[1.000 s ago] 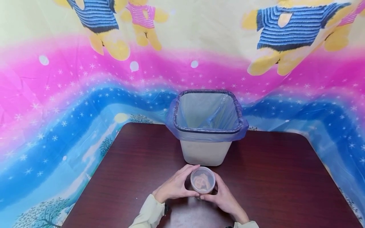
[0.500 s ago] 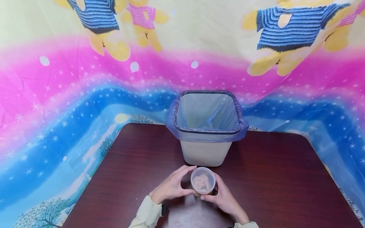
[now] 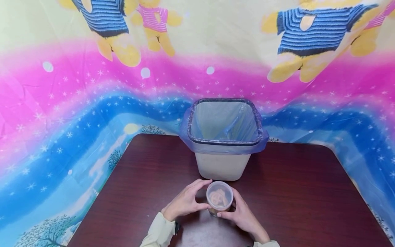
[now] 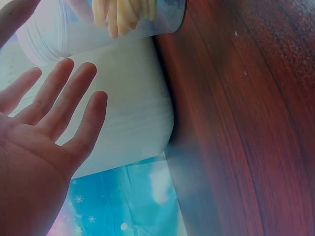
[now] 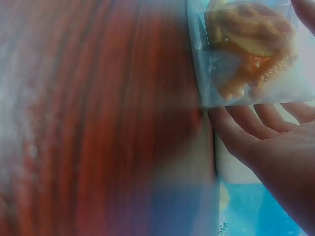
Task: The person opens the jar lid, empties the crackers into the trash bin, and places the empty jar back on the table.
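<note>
A clear plastic jar (image 3: 219, 197) with a round translucent lid stands upright on the table between the two hands. Tan, ridged pieces (image 5: 251, 29) show through its wall in the right wrist view. My right hand (image 3: 245, 216) holds the jar from the right, thumb at the front and fingers along its side. On the left, my left hand (image 3: 184, 204) curves loosely about the jar, its thumb tip close to the wall. The left wrist view shows that hand's fingers (image 4: 81, 88) spread and relaxed, apart from the jar (image 4: 167, 17).
A pale trash bin (image 3: 222, 166) with a bluish bag (image 3: 186, 137) folded over its dark rim stands directly behind the jar. The dark reddish wooden table (image 3: 148, 171) has rounded far corners. A printed cloth (image 3: 123, 82) hangs behind and along its sides.
My left hand has drawn back slightly to the left, its thumb and fingers parting from the jar. The right hand and the jar have stayed in place.
</note>
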A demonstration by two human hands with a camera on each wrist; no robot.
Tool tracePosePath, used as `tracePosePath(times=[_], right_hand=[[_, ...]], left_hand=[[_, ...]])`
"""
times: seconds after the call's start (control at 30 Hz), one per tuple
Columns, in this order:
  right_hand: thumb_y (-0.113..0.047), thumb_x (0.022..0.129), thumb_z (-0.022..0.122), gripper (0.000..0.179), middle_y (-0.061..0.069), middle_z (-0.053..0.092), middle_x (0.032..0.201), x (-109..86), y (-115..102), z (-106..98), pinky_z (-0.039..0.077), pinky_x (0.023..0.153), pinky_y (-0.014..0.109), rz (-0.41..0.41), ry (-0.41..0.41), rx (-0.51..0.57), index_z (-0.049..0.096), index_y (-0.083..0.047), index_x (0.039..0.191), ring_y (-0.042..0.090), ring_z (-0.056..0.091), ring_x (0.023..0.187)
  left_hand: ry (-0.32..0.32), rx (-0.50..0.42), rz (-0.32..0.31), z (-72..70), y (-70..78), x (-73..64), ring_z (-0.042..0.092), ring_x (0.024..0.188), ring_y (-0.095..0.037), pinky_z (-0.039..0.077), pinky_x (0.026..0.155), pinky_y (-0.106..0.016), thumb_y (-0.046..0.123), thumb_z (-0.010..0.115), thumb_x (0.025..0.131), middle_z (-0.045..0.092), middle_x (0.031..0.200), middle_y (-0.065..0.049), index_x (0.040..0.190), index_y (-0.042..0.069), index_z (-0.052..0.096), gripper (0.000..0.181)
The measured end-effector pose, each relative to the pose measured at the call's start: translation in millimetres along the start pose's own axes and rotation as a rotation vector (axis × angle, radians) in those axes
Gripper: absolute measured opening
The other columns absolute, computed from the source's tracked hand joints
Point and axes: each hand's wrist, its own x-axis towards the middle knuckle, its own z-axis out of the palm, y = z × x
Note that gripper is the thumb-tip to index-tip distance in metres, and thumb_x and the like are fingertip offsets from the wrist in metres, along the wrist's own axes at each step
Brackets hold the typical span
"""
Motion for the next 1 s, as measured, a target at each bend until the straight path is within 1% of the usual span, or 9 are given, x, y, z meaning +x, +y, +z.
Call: tracePosePath(times=[0.23, 0.43, 0.53, 0.67, 0.8, 1.0], right_hand=[[-0.017, 0.064, 0.089, 0.095, 0.011, 0.049, 0.14, -0.5, -1, 0, 0.044, 0.095, 0.018, 0.015, 0.004, -0.007, 0.039, -0.018, 0.144, 0.025, 0.053, 0.122], [-0.017, 0.064, 0.089, 0.095, 0.011, 0.049, 0.14, -0.5, -1, 0, 0.044, 0.095, 0.018, 0.011, 0.004, -0.011, 0.038, -0.018, 0.144, 0.025, 0.052, 0.122], [-0.018, 0.064, 0.089, 0.095, 0.011, 0.049, 0.14, -0.6, -1, 0, 0.044, 0.095, 0.019, 0.02, 0.003, -0.011, 0.038, -0.019, 0.144, 0.025, 0.053, 0.121], [-0.019, 0.064, 0.09, 0.096, 0.009, 0.05, 0.14, -0.8, -1, 0, 0.045, 0.094, 0.021, 0.035, 0.003, -0.007, 0.038, -0.02, 0.144, 0.025, 0.054, 0.12], [-0.02, 0.065, 0.089, 0.095, 0.009, 0.049, 0.14, -1.1, -2, -1, 0.046, 0.093, 0.021, 0.036, -0.005, 0.002, 0.038, -0.021, 0.144, 0.025, 0.054, 0.12], [-0.022, 0.066, 0.089, 0.092, 0.008, 0.05, 0.14, -1.3, -2, -2, 0.044, 0.095, 0.021, 0.029, -0.008, -0.008, 0.038, -0.022, 0.143, 0.026, 0.054, 0.121]], left_hand=[[0.001, -0.006, 0.008, 1.2, -1.5, 0.9, 0.061, 0.109, -0.021, 0.049, 0.094, -0.028, 0.024, 0.086, 0.071, 0.061, 0.122, -0.003, 0.137, 0.005, 0.05, 0.077], [0.008, 0.006, 0.031, 2.8, -1.5, 2.1, 0.059, 0.109, -0.014, 0.048, 0.095, -0.027, 0.028, 0.086, 0.072, 0.06, 0.122, -0.002, 0.137, 0.006, 0.05, 0.078], [-0.006, -0.012, 0.012, 3.4, -0.4, 2.9, 0.057, 0.112, -0.011, 0.047, 0.098, -0.028, 0.029, 0.085, 0.072, 0.06, 0.123, -0.003, 0.139, 0.01, 0.049, 0.079], [-0.026, -0.028, -0.002, 5.3, 0.8, 4.9, 0.056, 0.114, -0.012, 0.046, 0.1, -0.028, 0.031, 0.085, 0.072, 0.058, 0.125, -0.005, 0.14, 0.011, 0.047, 0.08], [-0.036, -0.028, 0.005, 7.4, 2.8, 6.9, 0.056, 0.115, -0.014, 0.045, 0.1, -0.027, 0.033, 0.085, 0.071, 0.055, 0.128, -0.003, 0.141, 0.012, 0.045, 0.084], [-0.066, -0.051, -0.026, 10.8, 6.4, 10.6, 0.053, 0.12, -0.014, 0.045, 0.101, -0.027, 0.037, 0.085, 0.07, 0.049, 0.133, 0.001, 0.144, 0.016, 0.042, 0.088]])
